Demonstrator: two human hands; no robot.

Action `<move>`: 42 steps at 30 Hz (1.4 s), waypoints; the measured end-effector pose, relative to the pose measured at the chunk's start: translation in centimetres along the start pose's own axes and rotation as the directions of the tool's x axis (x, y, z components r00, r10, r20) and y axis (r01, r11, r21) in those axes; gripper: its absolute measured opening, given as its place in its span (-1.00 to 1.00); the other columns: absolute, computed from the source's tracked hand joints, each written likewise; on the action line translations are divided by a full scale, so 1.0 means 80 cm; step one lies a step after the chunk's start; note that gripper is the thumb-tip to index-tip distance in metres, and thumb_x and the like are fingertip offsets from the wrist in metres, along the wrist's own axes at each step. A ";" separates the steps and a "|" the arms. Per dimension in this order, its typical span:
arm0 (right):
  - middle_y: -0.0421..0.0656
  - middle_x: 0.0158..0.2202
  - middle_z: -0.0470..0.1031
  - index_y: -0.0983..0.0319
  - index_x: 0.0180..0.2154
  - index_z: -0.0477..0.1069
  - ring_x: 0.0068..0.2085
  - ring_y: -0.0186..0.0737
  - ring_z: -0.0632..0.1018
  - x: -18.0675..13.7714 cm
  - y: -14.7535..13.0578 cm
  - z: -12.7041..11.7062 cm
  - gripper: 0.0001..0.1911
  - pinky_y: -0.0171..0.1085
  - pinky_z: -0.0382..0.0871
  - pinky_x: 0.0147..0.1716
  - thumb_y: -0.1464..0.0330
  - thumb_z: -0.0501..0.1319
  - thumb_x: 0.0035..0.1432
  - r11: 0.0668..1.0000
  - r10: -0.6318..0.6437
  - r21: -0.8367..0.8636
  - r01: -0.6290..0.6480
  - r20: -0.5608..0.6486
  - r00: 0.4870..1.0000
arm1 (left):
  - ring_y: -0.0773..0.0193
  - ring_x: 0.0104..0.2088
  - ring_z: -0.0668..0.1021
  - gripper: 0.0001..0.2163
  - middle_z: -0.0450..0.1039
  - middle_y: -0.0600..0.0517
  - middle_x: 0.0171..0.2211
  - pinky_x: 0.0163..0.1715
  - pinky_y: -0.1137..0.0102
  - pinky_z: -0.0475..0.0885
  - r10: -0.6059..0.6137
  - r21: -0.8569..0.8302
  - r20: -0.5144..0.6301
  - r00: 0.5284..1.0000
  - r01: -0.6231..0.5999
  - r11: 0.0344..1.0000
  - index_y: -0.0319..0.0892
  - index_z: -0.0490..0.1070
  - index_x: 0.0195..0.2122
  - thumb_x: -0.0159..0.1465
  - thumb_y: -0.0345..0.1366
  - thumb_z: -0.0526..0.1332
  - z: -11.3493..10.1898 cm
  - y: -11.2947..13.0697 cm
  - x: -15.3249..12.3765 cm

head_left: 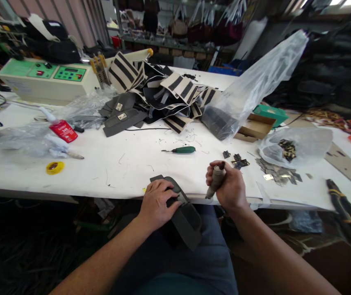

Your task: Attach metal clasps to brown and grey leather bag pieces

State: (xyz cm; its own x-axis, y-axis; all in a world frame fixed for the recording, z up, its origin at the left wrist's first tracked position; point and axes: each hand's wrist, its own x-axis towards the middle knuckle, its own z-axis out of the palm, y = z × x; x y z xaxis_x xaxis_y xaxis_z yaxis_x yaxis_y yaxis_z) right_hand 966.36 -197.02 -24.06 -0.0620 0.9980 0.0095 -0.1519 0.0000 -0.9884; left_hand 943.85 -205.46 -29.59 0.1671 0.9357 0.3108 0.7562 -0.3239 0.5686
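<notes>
My left hand [158, 203] presses on a dark grey bag piece [188, 221], with fingers curled over a raised strip on it. The piece slants across the table's front edge, its lower end over my lap. Wrapped in my right hand [232, 188] is a short tool with a pale, cloth-like wrapping [217, 180]. The narrow end of this tool points down and to the left, apart from the grey piece. Its exact kind does not show. A green-handled screwdriver-like tool [184, 150] lies beyond both hands. Small dark metal plates [240, 161] lie just past my right hand.
Striped and grey bag pieces [178, 90] are heaped at the back beside a control box [49, 82]. At left lie a red glue bottle [64, 130] and a yellow tape roll [55, 167]. Plastic bags [304, 143], loose metal plates [281, 172] and pliers [344, 205] occupy the right.
</notes>
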 end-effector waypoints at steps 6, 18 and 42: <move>-0.33 -0.57 0.30 0.18 -0.47 0.24 -0.62 -0.41 0.28 -0.007 -0.002 0.114 -0.57 -0.37 0.15 -0.64 0.11 0.38 0.22 0.989 0.011 0.146 -0.031 0.133 0.991 | 0.01 0.10 0.48 -0.81 0.57 0.01 -0.02 0.07 0.04 0.36 -0.034 -0.024 0.004 0.999 0.034 0.999 -0.02 0.63 -0.20 0.18 -0.17 0.48 -0.001 -0.002 0.003; -0.32 -0.63 0.28 0.18 -0.53 0.28 -0.58 -0.37 0.27 -0.022 0.019 0.123 -0.58 -0.31 0.18 -0.54 0.14 0.30 0.28 0.977 -0.066 -0.185 0.102 0.193 0.979 | 0.01 0.07 0.50 -0.83 0.57 0.04 -0.08 0.06 0.03 0.37 -0.066 -0.059 -0.010 0.998 0.065 0.996 0.02 0.63 -0.23 0.15 -0.19 0.50 0.002 -0.010 0.004; -0.24 -0.57 0.32 0.15 -0.49 0.32 -0.54 -0.27 0.37 -0.065 -0.003 0.108 -0.62 -0.21 0.27 -0.49 0.17 0.29 0.34 0.946 -0.312 -0.030 0.324 0.200 0.929 | -0.02 0.09 0.46 -0.68 0.54 0.00 0.00 0.12 0.02 0.34 -0.033 -0.023 0.058 0.998 0.034 0.999 -0.01 0.56 -0.05 0.18 -0.17 0.47 -0.010 -0.005 0.002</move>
State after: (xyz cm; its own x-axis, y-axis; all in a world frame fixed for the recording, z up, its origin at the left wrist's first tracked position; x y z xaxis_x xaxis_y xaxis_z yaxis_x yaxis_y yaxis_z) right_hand 958.21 -202.72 -22.59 -0.2072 0.9146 0.3471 -0.1343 0.3249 -0.9362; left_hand 943.05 -205.30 -29.16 0.1783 0.9523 0.2476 0.7465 -0.2949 0.5965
